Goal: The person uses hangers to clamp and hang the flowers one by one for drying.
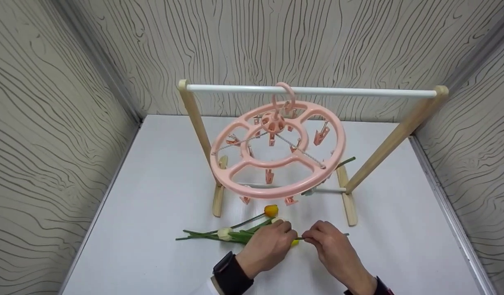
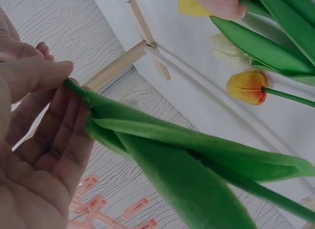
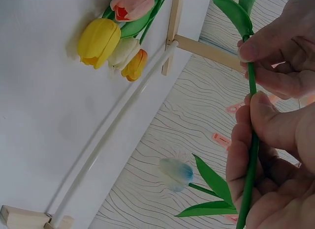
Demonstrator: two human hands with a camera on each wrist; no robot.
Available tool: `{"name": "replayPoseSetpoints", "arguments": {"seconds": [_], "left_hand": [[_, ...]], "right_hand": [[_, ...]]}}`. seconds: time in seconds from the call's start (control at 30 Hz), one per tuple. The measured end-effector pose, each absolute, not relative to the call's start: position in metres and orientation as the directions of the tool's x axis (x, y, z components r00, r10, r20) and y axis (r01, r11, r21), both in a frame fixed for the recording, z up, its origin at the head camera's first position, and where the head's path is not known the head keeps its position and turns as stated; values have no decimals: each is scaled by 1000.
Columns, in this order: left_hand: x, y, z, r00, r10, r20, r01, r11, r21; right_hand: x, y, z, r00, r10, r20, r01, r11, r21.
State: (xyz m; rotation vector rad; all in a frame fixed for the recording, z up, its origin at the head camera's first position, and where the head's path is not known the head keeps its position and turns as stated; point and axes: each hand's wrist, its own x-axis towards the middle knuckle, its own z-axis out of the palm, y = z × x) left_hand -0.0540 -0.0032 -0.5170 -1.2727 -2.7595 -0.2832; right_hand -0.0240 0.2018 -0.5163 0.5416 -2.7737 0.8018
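Note:
My left hand (image 1: pixel 272 243) pinches the green stem of a tulip (image 2: pixel 172 135) at the base of its leaves, between thumb and fingertips. Close beside it, my right hand (image 1: pixel 332 248) pinches the same stem (image 3: pixel 252 81) farther down, its fingers curled round the lower length. The bloom of this tulip is out of sight. Under and left of my hands lie several loose tulips: an orange-yellow one (image 1: pixel 271 211), a white one (image 1: pixel 224 234), a yellow one (image 3: pixel 98 42) and a pink one (image 3: pixel 132 5).
A round pink clip hanger (image 1: pixel 276 190) hangs by its hook from the white bar (image 1: pixel 358 92) of a wooden stand (image 1: pixel 399 137), just beyond my hands. Several pink clips (image 1: pixel 269 176) dangle from it. A blue-and-white tulip (image 3: pixel 176 174) hangs at its right side.

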Motion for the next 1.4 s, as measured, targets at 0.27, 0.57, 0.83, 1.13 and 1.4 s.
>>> {"name": "replayPoseSetpoints", "arguments": {"seconds": [0.27,0.57,0.83,1.13,1.4], "left_hand": [[-55,-8,-514,-656,740,150,755,639,146],[-55,-20,-510,-689,715,119,721,661,207],[-55,-18,-505,-700,699,145,707,649,282],[-52,-8,-495,-638,694,335,769,602,216],[-51,-11,-478,-646,688,329,763,595,254]], "right_hand": [[-27,215,-508,-869,-330,369,-463,805,-370],[-27,230,-503,-846,-309,434,-480,794,-372],[-28,225,-505,-842,-287,456,-495,746,-445],[-29,215,-496,-792,-302,530,-550,730,-405],[-26,212,-483,-745,-301,596,-590,714,-376]]}}
